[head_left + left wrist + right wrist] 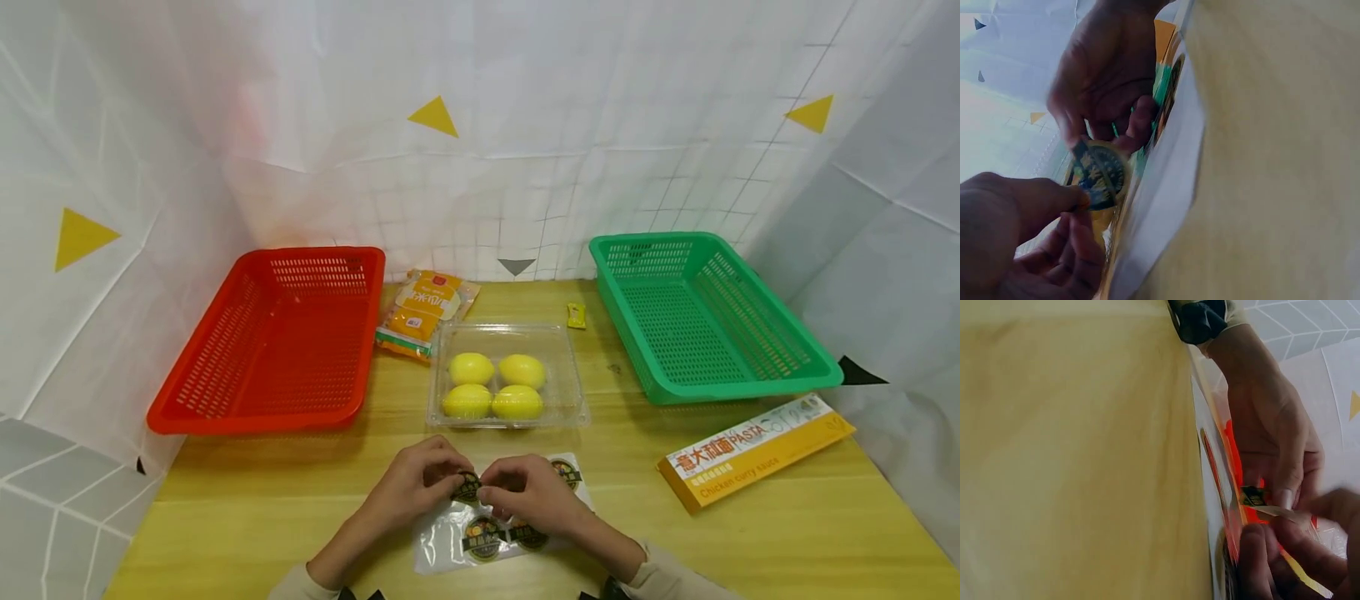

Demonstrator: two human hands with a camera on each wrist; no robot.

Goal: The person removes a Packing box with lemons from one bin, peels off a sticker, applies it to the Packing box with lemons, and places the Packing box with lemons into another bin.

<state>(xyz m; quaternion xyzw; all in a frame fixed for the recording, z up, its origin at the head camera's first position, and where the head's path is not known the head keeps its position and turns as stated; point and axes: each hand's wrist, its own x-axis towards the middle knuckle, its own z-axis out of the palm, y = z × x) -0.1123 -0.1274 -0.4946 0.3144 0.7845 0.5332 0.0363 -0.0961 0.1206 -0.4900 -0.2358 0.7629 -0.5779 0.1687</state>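
Both hands meet low in the head view over a white sticker sheet [450,546] lying on the wooden table [750,542]. My left hand [448,483] and right hand [492,493] each pinch an edge of one round dark sticker [467,487] lifted just above the sheet. Other round stickers [483,537] stay on the sheet. In the left wrist view the sticker [1104,172] is held between my left thumb [1054,197] and the right hand's fingers [1135,125]. The right wrist view shows the sticker [1254,497] edge-on between both hands.
Behind the hands sits a clear plastic box [570,367] with several lemons [471,368]. A red basket [277,342] stands at the left, a green basket [705,312] at the right. A pasta box [753,450], an orange packet [423,308] and a small yellow sachet [575,315] lie on the table.
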